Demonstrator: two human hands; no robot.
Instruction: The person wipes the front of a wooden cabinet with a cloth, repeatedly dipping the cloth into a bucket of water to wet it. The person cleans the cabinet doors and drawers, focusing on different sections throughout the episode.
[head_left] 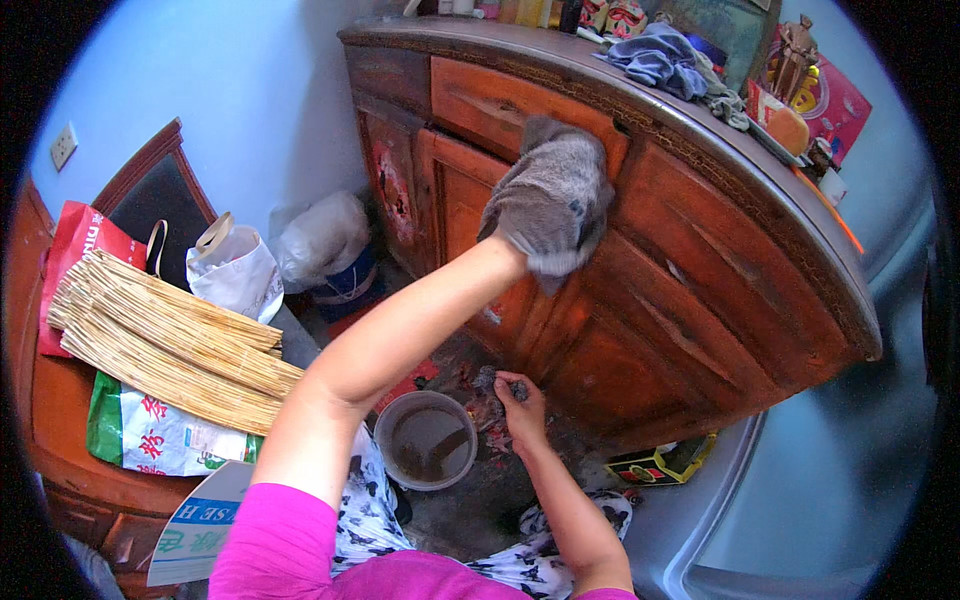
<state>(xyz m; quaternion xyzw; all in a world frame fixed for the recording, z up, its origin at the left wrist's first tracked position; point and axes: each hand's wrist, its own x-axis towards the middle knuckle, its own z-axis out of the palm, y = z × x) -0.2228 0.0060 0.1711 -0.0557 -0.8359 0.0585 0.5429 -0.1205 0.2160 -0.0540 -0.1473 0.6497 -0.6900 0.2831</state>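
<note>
My left hand (pixel 512 252) reaches up and presses a damp-looking grey cloth (pixel 560 185) against the upper front of a reddish-brown wooden cabinet (pixel 690 275). The cloth wraps over the fingers and hides them. Lower down, my right hand (pixel 525 412) pinches a grey steel wool scrubber (pixel 485 378) beside the cabinet's base. Just left of that hand, a pale plastic basin (pixel 427 486) of murky brown water stands on the floor.
On the left, a bundle of thin straw-coloured sticks (pixel 180 335) lies over bags on a wooden piece of furniture. A blue bucket (pixel 350 283) with white plastic sits in the corner. Crumpled cloths (pixel 660 60) top the cabinet; a yellow-black box (pixel 660 465) lies by its foot.
</note>
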